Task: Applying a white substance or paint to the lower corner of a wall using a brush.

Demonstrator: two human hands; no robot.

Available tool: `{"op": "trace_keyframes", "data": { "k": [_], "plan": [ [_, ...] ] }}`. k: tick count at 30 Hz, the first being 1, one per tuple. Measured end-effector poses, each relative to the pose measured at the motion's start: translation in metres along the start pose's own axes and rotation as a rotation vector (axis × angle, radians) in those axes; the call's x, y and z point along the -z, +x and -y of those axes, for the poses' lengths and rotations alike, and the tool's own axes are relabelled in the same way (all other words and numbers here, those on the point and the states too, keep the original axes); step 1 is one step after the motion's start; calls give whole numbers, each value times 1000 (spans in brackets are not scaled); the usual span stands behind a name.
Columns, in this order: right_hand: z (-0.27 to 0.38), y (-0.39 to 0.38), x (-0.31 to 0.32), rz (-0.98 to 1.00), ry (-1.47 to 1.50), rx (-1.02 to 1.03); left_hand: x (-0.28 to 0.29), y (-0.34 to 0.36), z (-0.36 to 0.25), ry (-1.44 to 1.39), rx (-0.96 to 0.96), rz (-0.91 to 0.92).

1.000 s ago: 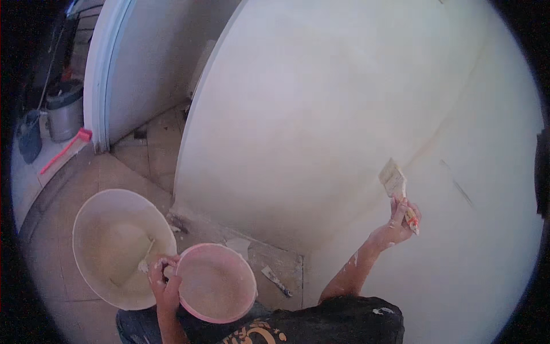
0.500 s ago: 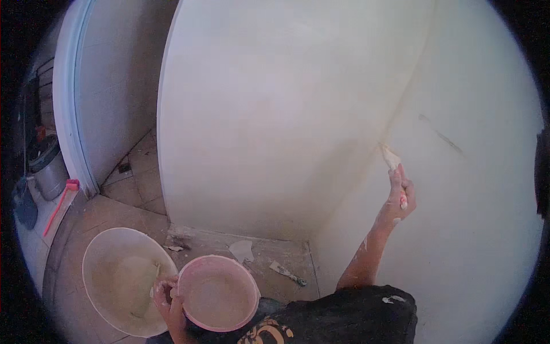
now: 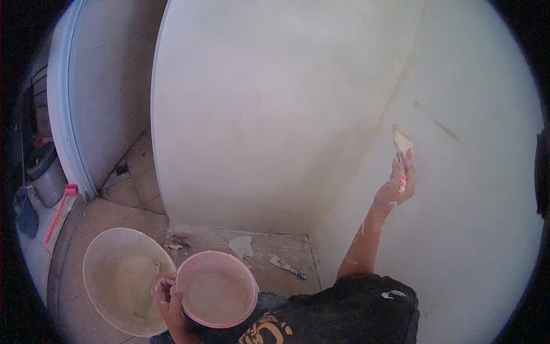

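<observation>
Right hand (image 3: 400, 176): you had it closed around the brush (image 3: 402, 141), bristles up, near the wall corner (image 3: 395, 96); contact unclear.
Left hand (image 3: 168, 299): you pinched the pink bucket (image 3: 217, 260) at its rim, beside the white basin (image 3: 102, 275).
Scraper (image 3: 288, 267): lay on the floor (image 3: 106, 212), right of the bucket.

Brush (image 3: 403, 141): my right hand (image 3: 395, 189) hiding most of handle (image 3: 403, 184); bristle contact with wall (image 3: 458, 241) escaping me. Pink bucket (image 3: 216, 292), white basin (image 3: 98, 284): my left hand (image 3: 169, 301) partly covering both rims. Black shirt (image 3: 355, 312): running off lower edge. Metal bucket (image 3: 50, 188): blurring, contents defying my reading.
</observation>
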State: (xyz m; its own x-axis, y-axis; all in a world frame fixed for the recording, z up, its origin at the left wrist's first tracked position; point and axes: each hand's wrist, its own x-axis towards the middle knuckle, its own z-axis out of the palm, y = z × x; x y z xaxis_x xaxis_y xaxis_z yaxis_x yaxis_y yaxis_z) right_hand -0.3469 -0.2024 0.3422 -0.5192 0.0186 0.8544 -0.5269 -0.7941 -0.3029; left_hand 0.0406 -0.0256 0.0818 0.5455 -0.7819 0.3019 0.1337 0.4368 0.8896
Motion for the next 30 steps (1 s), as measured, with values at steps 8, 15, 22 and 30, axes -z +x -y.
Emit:
{"op": "trace_keyframes", "data": {
  "k": [8,15,22,30],
  "plan": [
    [-7,27,11,170,-499,419,-6,-1,-9,-50,26,24],
    [-53,126,-16,315,-588,701,-8,2,-8,-47,69,32],
    [-27,109,18,-1,-770,843,0,-2,-12,33,55,60],
    [43,56,80,-254,-810,1084,-6,-3,-4,-108,61,-8]
  ]
}}
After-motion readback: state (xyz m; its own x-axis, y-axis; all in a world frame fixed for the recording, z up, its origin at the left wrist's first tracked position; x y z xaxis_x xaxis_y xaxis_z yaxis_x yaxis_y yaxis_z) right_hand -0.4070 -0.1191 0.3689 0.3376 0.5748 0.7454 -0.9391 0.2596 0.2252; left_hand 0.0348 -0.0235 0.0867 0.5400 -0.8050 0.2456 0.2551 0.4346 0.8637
